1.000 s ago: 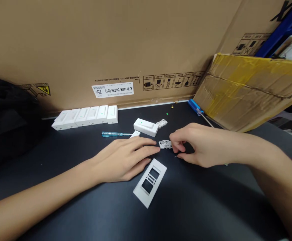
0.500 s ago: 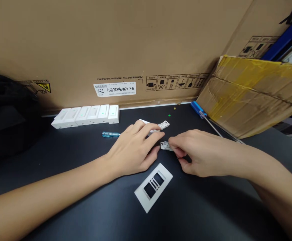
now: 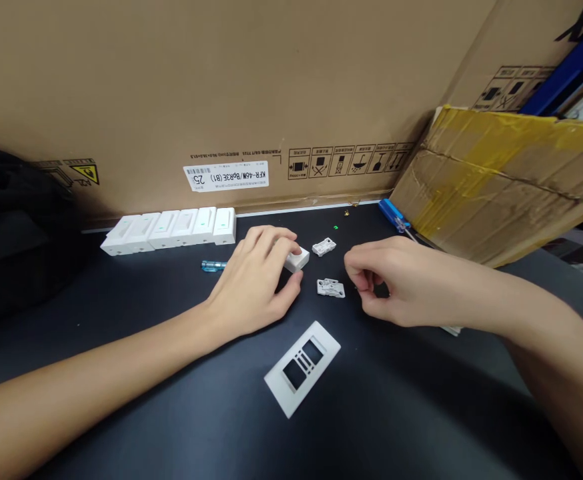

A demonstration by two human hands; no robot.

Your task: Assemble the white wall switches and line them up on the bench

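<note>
My left hand [image 3: 256, 283] lies over a white switch block [image 3: 297, 259] on the dark table, its fingers curled round the block's top and side. My right hand [image 3: 391, 280] hovers just right of a small white plastic part [image 3: 330, 287], with thumb and forefinger pinched together; whatever is between them is too small to make out. A second small white part [image 3: 323, 247] lies a little farther back. A white switch frame with cut-outs [image 3: 302, 367] rests flat in front of both hands.
A row of white switch blocks [image 3: 169, 231] lines the back left beside a black bag [image 3: 16, 240]. A blue-handled tester pen [image 3: 212, 265] pokes out behind my left hand. A blue screwdriver [image 3: 394, 216] lies by a taped carton [image 3: 501, 177]. A large cardboard wall [image 3: 221, 87] closes the back.
My left hand slid back from the small part and closed over the white switch block. My right hand let the small part lie and drew slightly right, fingers pinched.
</note>
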